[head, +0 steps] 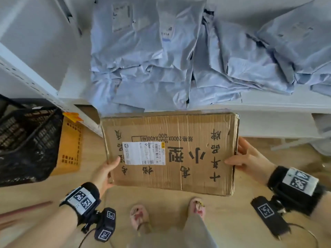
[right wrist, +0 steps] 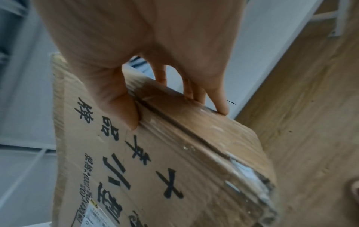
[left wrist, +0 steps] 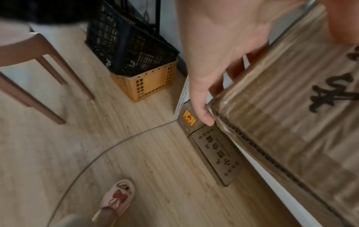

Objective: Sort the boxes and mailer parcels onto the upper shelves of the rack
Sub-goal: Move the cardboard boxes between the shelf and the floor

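On my far left a black crate (head: 26, 140) sits on an orange one (head: 71, 145) on the floor. My left hand (head: 105, 173) grips the box (head: 172, 151) at its left edge, thumb on top, fingers underneath. The box is flat, label (head: 144, 153) up, held level just in front of the shelf (head: 268, 104), where grey mailers (head: 143, 59) already lie piled. My right hand (head: 249, 156) clamps the right edge the same way. I judge this the carry step; next I must lift higher and slide it onto an upper shelf, clear of the mailers
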A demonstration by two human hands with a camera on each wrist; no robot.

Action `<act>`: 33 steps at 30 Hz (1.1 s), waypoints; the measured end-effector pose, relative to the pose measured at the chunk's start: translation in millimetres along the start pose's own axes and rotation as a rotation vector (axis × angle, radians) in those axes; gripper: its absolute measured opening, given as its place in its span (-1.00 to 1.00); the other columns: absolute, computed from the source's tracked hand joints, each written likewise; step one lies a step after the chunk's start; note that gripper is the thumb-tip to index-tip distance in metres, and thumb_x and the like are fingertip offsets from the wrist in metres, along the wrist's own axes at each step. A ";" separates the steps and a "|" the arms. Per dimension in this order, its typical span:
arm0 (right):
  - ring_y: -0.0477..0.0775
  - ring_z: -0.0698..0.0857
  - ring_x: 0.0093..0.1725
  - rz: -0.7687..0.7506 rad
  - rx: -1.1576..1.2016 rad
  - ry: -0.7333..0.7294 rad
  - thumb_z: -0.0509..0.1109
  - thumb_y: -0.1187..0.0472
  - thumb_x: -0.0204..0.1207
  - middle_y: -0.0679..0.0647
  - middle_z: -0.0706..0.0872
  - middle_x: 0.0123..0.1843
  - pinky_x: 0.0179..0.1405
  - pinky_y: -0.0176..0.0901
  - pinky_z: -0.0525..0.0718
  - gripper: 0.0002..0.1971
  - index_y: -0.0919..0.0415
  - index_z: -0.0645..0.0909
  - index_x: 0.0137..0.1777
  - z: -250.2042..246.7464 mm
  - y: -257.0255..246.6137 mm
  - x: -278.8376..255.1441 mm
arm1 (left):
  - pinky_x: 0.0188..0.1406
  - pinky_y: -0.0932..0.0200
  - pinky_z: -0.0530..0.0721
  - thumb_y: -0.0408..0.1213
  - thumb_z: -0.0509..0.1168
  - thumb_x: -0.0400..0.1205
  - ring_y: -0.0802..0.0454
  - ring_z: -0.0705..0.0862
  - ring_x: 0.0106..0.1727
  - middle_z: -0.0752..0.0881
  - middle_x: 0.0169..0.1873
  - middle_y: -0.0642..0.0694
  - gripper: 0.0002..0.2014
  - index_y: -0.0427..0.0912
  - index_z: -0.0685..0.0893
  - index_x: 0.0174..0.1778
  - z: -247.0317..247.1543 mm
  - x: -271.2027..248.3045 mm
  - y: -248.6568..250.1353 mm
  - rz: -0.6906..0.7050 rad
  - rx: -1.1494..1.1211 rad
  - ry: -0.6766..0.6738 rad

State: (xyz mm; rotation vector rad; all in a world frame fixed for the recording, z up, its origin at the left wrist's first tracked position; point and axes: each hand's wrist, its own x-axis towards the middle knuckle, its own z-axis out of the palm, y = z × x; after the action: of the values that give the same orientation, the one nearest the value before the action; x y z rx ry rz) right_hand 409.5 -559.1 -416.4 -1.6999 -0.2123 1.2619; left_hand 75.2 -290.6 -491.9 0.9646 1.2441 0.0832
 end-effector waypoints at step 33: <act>0.18 0.65 0.26 0.099 0.060 0.082 0.37 0.43 0.49 0.10 0.71 0.27 0.21 0.29 0.59 -0.47 -0.01 0.49 0.41 -0.1 403.0 465.2 | 0.09 0.04 0.45 -0.04 0.37 0.57 0.02 0.58 0.19 0.66 0.08 0.19 -0.66 0.13 0.56 0.25 13.9 468.2 -297.3 0.077 0.172 0.218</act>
State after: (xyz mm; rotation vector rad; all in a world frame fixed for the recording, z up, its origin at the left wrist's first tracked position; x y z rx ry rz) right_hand 463.8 -475.1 -1023.8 -1.7248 -0.0413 1.2553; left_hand 131.6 -230.9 -1040.5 1.1768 1.4318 0.1464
